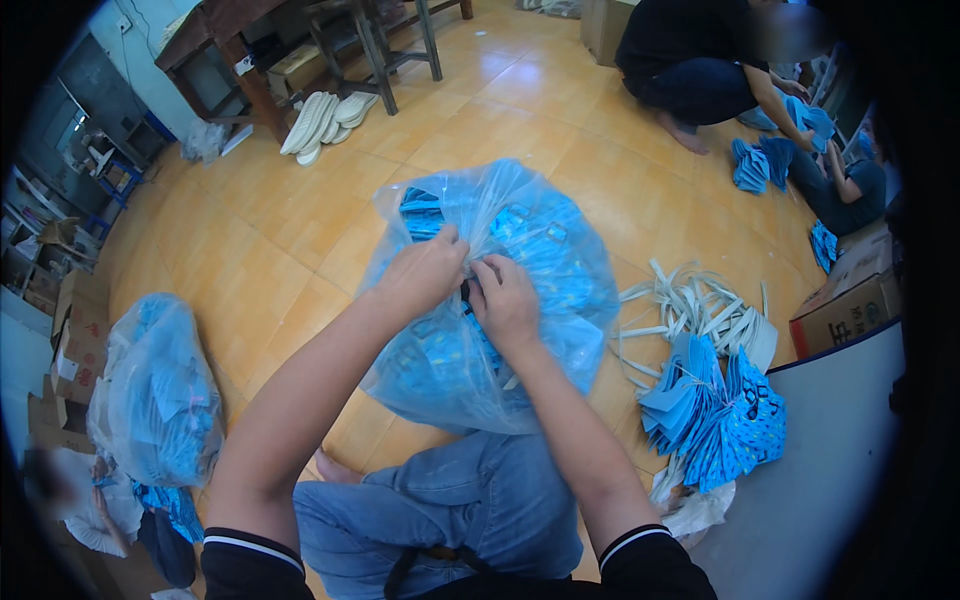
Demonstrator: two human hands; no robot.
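Note:
In front of my knees stands a large clear plastic bag, filled with bundles of bright blue printed pieces. Its top is gathered at the middle, where both my hands meet. My left hand is closed on the gathered plastic, its fingers curled at the neck of the bag. Just beside it, my right hand pinches the same gathered part with thumb and fingers. A small dark gap shows under the right fingertips; what lies in it I cannot make out.
Blue bundles and a heap of pale straps lie to the right, by a grey surface. Another filled bag stands left. White soles lie near a wooden table. Co-workers crouch far right and sit lower left; a carton stands right.

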